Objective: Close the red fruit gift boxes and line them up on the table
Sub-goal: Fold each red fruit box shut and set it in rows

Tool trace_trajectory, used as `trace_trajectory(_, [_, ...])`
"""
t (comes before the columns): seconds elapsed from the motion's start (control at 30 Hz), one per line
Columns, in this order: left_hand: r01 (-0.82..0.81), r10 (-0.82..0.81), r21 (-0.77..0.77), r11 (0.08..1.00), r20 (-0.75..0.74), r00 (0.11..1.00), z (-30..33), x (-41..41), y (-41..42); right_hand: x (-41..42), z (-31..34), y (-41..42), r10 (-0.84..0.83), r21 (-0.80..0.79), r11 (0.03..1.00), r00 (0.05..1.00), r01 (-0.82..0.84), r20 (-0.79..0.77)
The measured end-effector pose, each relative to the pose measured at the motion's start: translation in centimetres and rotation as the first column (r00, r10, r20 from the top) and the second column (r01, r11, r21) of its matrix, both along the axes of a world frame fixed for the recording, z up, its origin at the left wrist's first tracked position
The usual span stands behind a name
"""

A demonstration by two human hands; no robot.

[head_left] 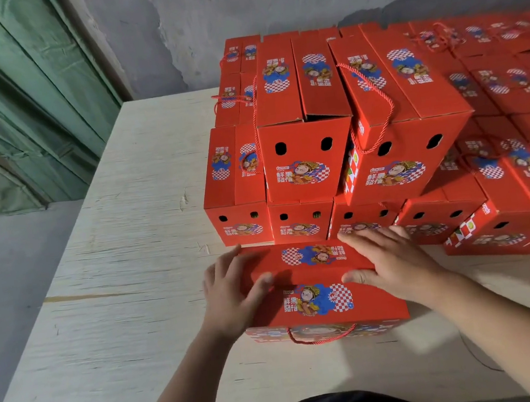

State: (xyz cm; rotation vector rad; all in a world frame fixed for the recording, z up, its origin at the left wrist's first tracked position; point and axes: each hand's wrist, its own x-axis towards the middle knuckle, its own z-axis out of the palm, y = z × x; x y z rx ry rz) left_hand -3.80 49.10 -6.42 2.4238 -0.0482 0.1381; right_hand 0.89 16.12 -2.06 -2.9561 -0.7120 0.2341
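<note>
**Both hands flat on one red box, stack behind**

We note the pale wooden surface first, running from the near edge back to a grey plaster wall, with green sheeting hanging at far left.

The stack of closed red boxes fills the right rear of the surface. We count five box ends along the front bottom row and two larger-looking boxes sitting on top of them; more rows run back and off to the right, too many and too blurred for us to count. Several carry red rope handles.

One box in front stands alone, just short of the bottom row, its two top flaps folded down and meeting at a seam. One rope handle droops over its near side.

The left hand rests at the box's left end, fingers straight, thumb lying on the top. The right hand lies spread on the right end, fingers flat on the far flap, thumb along the seam. Neither curls round anything; both press, palms down, forearms angling in from below.
</note>
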Motion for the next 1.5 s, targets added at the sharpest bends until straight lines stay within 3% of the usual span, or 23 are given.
trace_trajectory(0.03, [-0.003, -0.008, 0.187, 0.982, 0.056, 0.998, 0.3, 0.9, 0.3, 0.1, 0.1, 0.1, 0.03, -0.012, 0.999, 0.999, -0.03, 0.042])
trace_trajectory(0.07, [0.018, -0.046, 0.279, 0.96, 0.094, 0.994, 0.8, 1.9, 0.4, 0.1, 0.2, 0.1, 0.054, -0.03, 0.998, 0.996, -0.052, 0.07])
trace_trajectory(0.2, [0.337, -0.384, 0.363, 0.869, 0.066, 0.921, 2.2, 4.7, -0.6, -0.1, 0.6, 0.7, 0.095, -0.181, 0.98, 0.992, -0.078, 0.086])
trace_trajectory(0.33, [0.39, -0.542, 0.596, 0.702, 0.093, 0.835, 2.2, 5.2, -1.8, -0.9, 0.4, 1.3, 0.023, -0.177, 0.984, 1.0, -0.023, -0.004])
trace_trajectory(0.4, [0.42, -0.568, 0.641, 0.643, 0.032, 0.822, 2.2, 5.4, -1.5, -1.2, -0.2, 1.4, -0.014, -0.144, 0.989, 1.0, 0.01, -0.028])
trace_trajectory(0.53, [0.482, -0.495, 0.623, 0.616, -0.169, 0.852, 2.3, 5.4, -2.3, -1.9, -1.0, 2.1, -0.077, -0.139, 0.988, 0.997, 0.074, -0.02])
trace_trajectory(0.67, [0.523, -0.486, 0.65, 0.552, -0.258, 0.835, 2.1, 5.1, -2.6, -1.9, -1.3, 2.2, -0.087, -0.142, 0.987, 0.994, 0.077, -0.067])
trace_trajectory(0.77, [0.528, -0.512, 0.636, 0.563, -0.233, 0.827, 2.2, 5.1, -2.3, -2.0, -0.9, 2.9, -0.105, -0.126, 0.987, 0.992, 0.094, -0.077])
trace_trajectory(0.93, [0.332, -0.382, 0.617, 0.714, -0.055, 0.922, 1.1, 4.1, -3.0, -3.5, -1.4, 5.4, -0.157, -0.111, 0.982, 0.987, 0.152, -0.033])
trace_trajectory(1.07, [0.289, -0.226, 0.599, 0.747, -0.179, 0.957, 1.3, 4.2, -3.2, -1.3, -0.8, 4.6, -0.149, -0.063, 0.987, 0.988, 0.147, -0.028])
trace_trajectory(1.13, [0.156, -0.086, 0.461, 0.874, -0.169, 0.982, 2.0, 3.1, -3.6, 1.1, 0.1, 4.5, -0.197, -0.024, 0.98, 0.979, 0.196, -0.045])
trace_trajectory(1.23, [-0.21, 0.204, 0.151, 0.966, 0.056, 0.977, 1.9, -2.2, -4.4, 3.9, 0.5, 5.2, -0.331, -0.024, 0.943, 0.924, 0.333, -0.193])
trace_trajectory(1.27, [-0.378, 0.378, -0.01, 0.926, 0.036, 0.925, 1.5, -4.2, -4.7, 4.6, 0.3, 5.6, -0.361, -0.026, 0.93, 0.902, 0.365, -0.236])
trace_trajectory(1.3, [-0.565, 0.556, -0.17, 0.808, -0.098, 0.825, 1.1, -6.0, -4.9, 5.2, 0.1, 5.9, -0.37, -0.006, 0.923, 0.884, 0.385, -0.284])
trace_trajectory(1.33, [-0.739, 0.658, -0.294, 0.606, -0.338, 0.673, 1.0, -7.5, -5.0, 5.7, 0.1, 6.3, -0.354, 0.043, 0.918, 0.864, 0.394, -0.357])
trace_trajectory(1.37, [-0.85, 0.609, -0.356, 0.388, -0.593, 0.526, 1.0, -8.6, -5.1, 6.0, 0.1, 6.8, -0.31, 0.128, 0.907, 0.842, 0.401, -0.441])
trace_trajectory(1.4, [-0.895, 0.426, -0.381, 0.231, -0.787, 0.445, 1.0, -9.4, -5.2, 6.2, 0.1, 7.2, -0.246, 0.232, 0.884, 0.827, 0.406, -0.506])
trace_trajectory(1.43, [-0.903, 0.188, -0.401, 0.155, -0.885, 0.426, 1.1, -9.8, -5.4, 6.1, 0.1, 7.6, -0.186, 0.329, 0.854, 0.826, 0.404, -0.532])
trace_trajectory(1.5, [-0.863, -0.096, -0.475, 0.174, -0.88, 0.466, 1.4, -9.7, -5.8, 5.5, 0.2, 8.5, -0.126, 0.464, 0.8, 0.863, 0.38, -0.489])
